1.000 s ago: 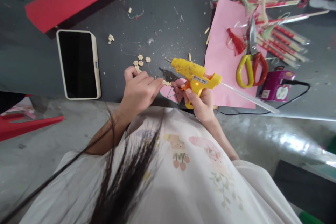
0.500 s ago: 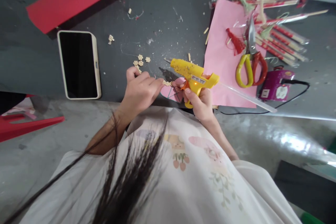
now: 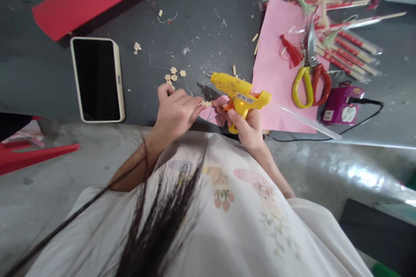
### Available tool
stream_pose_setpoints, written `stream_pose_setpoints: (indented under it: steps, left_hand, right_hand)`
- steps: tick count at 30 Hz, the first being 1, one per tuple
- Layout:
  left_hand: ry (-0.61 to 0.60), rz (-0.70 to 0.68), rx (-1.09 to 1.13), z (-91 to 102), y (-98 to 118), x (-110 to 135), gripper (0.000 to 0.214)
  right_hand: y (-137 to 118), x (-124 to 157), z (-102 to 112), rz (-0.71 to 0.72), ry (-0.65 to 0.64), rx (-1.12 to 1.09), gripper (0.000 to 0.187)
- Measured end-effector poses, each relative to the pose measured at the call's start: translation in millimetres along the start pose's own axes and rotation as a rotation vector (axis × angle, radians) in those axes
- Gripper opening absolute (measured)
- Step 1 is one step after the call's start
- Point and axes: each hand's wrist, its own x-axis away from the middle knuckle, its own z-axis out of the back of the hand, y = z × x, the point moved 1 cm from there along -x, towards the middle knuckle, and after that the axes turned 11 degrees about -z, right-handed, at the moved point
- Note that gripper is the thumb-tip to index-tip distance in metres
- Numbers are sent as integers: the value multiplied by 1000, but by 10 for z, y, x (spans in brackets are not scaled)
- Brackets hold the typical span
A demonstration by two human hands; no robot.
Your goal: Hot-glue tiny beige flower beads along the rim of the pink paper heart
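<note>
Clamped around the yellow glue gun (image 3: 231, 84), the right hand (image 3: 251, 130) leaves its side label (image 3: 246, 98) showing, print too small to read. Left of that grip, the left hand (image 3: 177, 111) pinches a row of beads (image 3: 207, 103) at the far edge of a pink cutout (image 3: 210, 115) between both hands. Loose beads (image 3: 173, 70) lie just beyond the left hand; scissors (image 3: 312, 59) rest right of the gun.

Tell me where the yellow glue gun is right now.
In the head view, the yellow glue gun is just right of centre, gripped in the right hand, its rear end overlapping the pink sheet's left edge.
</note>
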Motion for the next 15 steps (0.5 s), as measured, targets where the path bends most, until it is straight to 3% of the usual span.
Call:
stream_pose_setpoints:
  steps: [3, 7, 15]
  left_hand:
    - [52, -5, 26, -15, 3, -5, 42]
    - [25, 35, 72, -37, 3, 0, 45]
    - [-22, 53, 48, 8, 34, 20, 36]
  right_hand:
    - [40, 3, 16, 1, -4, 18, 30]
    - [70, 8, 34, 12, -17, 6, 25]
    - [-26, 8, 9, -19, 7, 42, 36]
